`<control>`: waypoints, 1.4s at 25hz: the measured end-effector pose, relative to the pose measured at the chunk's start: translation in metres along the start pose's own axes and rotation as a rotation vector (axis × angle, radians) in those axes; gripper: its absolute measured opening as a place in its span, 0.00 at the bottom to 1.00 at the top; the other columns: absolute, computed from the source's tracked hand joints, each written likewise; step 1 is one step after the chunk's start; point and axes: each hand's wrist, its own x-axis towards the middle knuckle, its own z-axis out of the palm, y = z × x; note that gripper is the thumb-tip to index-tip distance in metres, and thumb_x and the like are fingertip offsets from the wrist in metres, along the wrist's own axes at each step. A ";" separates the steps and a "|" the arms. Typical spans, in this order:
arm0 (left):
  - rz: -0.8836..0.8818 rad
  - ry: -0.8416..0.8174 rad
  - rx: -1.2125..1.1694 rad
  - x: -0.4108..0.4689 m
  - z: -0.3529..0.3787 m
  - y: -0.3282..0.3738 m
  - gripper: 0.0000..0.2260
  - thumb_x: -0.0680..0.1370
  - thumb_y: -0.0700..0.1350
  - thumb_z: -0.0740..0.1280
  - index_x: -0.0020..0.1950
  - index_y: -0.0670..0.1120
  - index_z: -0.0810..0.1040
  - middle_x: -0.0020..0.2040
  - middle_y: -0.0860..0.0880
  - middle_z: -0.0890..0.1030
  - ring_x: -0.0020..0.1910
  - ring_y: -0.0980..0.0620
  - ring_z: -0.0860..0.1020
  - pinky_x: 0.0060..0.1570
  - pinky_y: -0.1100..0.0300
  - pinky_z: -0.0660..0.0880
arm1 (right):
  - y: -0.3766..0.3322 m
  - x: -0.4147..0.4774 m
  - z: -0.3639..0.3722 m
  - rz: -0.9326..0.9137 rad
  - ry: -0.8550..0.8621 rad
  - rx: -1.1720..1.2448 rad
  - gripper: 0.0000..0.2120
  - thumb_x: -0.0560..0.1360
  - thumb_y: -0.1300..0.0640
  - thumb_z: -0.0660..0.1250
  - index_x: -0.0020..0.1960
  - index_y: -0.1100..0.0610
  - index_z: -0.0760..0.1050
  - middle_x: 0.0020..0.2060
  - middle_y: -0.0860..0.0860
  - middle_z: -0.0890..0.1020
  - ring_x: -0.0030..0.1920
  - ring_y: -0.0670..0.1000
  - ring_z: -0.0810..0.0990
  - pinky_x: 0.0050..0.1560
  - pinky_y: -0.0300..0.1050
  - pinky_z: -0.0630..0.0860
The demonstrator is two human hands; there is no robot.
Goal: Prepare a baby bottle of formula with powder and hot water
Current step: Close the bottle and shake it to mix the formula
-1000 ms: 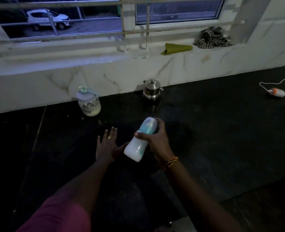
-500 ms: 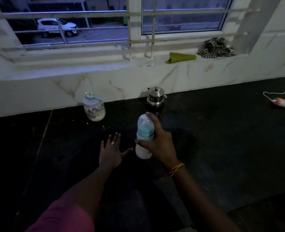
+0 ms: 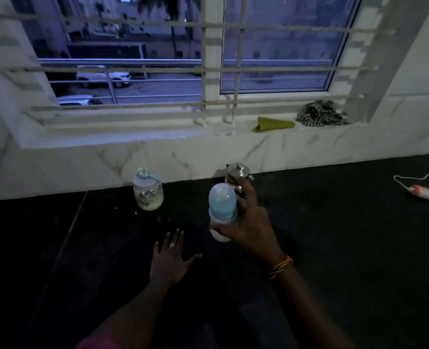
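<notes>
– Across the lower half of the figure, what is the largest element?
– A dark counter (image 3: 334, 248) that meets a marbled wall under a barred window. It serves as the work surface, so every task item stands on it within arm's reach.
– And the two hands?
– Right hand (image 3: 251, 222): thumb and fingers curled round the baby bottle (image 3: 222, 205), one finger raised beside the cap. Left hand (image 3: 169, 260): fingers straight and spread, palm down on the counter near the bottle, holding nothing. It is probably a brace, placed where it can take the bottle or the cap.
– Where exactly is the bottle?
– Mid-counter, upright, blue domed cap on, in front of the steel pot. Its base is hidden by the thumb and the dark, so whether it rests on the counter or hangs just above it cannot be told. The upright hold suits a vessel that must not spill. Its contents cannot be read in this light.
– The smaller items behind?
– Powder jar (image 3: 148, 195): left of the bottle and apart from it, lid on, pale powder low inside, presumably closed to stay dry. Lidded steel pot (image 3: 237, 172): against the wall, partly behind the right fingers. It likely holds the hot water, covered to hold its heat. Smallest is a scoop (image 3: 145, 173), which lies on the jar's lid, ready to hand for the powder.
</notes>
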 end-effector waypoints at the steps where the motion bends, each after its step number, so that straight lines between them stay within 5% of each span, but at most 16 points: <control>1: -0.005 -0.001 0.004 0.000 0.001 0.000 0.55 0.55 0.78 0.27 0.77 0.50 0.44 0.78 0.53 0.46 0.77 0.51 0.44 0.74 0.46 0.44 | -0.002 0.002 -0.002 -0.025 0.014 0.003 0.46 0.60 0.57 0.79 0.66 0.35 0.56 0.57 0.45 0.79 0.56 0.40 0.76 0.54 0.30 0.73; 6: -0.005 -0.014 0.003 -0.001 -0.003 0.002 0.54 0.56 0.78 0.30 0.76 0.50 0.44 0.78 0.53 0.46 0.77 0.51 0.45 0.74 0.46 0.45 | -0.009 0.010 -0.009 -0.045 0.080 0.156 0.44 0.59 0.60 0.80 0.64 0.37 0.60 0.58 0.46 0.78 0.57 0.39 0.77 0.57 0.37 0.76; 11: -0.005 -0.005 -0.035 -0.002 -0.006 0.002 0.58 0.53 0.80 0.28 0.77 0.50 0.44 0.78 0.52 0.48 0.77 0.51 0.44 0.74 0.46 0.44 | -0.022 0.018 -0.004 0.323 0.162 0.779 0.40 0.62 0.70 0.74 0.63 0.38 0.65 0.59 0.51 0.75 0.56 0.57 0.78 0.52 0.58 0.79; 18: 0.009 0.016 -0.036 -0.001 -0.003 0.001 0.54 0.58 0.79 0.33 0.77 0.50 0.47 0.78 0.53 0.50 0.77 0.51 0.46 0.74 0.46 0.45 | -0.016 0.023 0.004 0.969 0.090 1.130 0.26 0.70 0.60 0.70 0.66 0.58 0.65 0.59 0.61 0.75 0.50 0.60 0.79 0.31 0.57 0.81; 21: 0.009 0.010 -0.020 0.000 -0.001 0.000 0.56 0.56 0.79 0.29 0.77 0.49 0.45 0.78 0.53 0.48 0.77 0.51 0.45 0.74 0.47 0.44 | -0.021 0.024 0.004 1.119 0.011 1.254 0.13 0.73 0.55 0.67 0.54 0.62 0.73 0.50 0.61 0.78 0.47 0.60 0.78 0.27 0.56 0.79; 24: 0.013 -0.006 -0.020 0.000 -0.001 -0.001 0.54 0.58 0.79 0.31 0.77 0.50 0.44 0.78 0.53 0.46 0.77 0.51 0.43 0.74 0.46 0.43 | -0.026 0.022 0.004 1.156 -0.046 1.376 0.13 0.71 0.54 0.67 0.52 0.61 0.75 0.48 0.61 0.79 0.51 0.61 0.78 0.28 0.55 0.79; 27: 0.009 -0.008 -0.026 0.001 0.000 -0.001 0.53 0.58 0.79 0.33 0.77 0.50 0.46 0.78 0.52 0.49 0.77 0.51 0.45 0.74 0.46 0.44 | -0.026 0.023 0.007 1.017 -0.057 1.188 0.21 0.67 0.57 0.72 0.58 0.54 0.70 0.55 0.58 0.77 0.54 0.60 0.78 0.37 0.56 0.81; 32: -0.001 -0.027 -0.029 -0.001 -0.003 0.001 0.54 0.57 0.79 0.33 0.77 0.50 0.44 0.78 0.53 0.46 0.77 0.51 0.43 0.74 0.46 0.42 | -0.029 0.020 -0.006 0.248 -0.026 0.352 0.37 0.61 0.66 0.77 0.56 0.38 0.63 0.51 0.45 0.76 0.49 0.48 0.78 0.51 0.49 0.80; 35: -0.004 -0.030 -0.038 -0.001 -0.004 0.001 0.51 0.59 0.78 0.36 0.76 0.50 0.44 0.78 0.53 0.46 0.77 0.52 0.43 0.74 0.47 0.42 | -0.026 0.023 -0.010 0.016 -0.019 0.083 0.41 0.59 0.62 0.78 0.61 0.37 0.60 0.58 0.45 0.74 0.55 0.47 0.77 0.55 0.45 0.78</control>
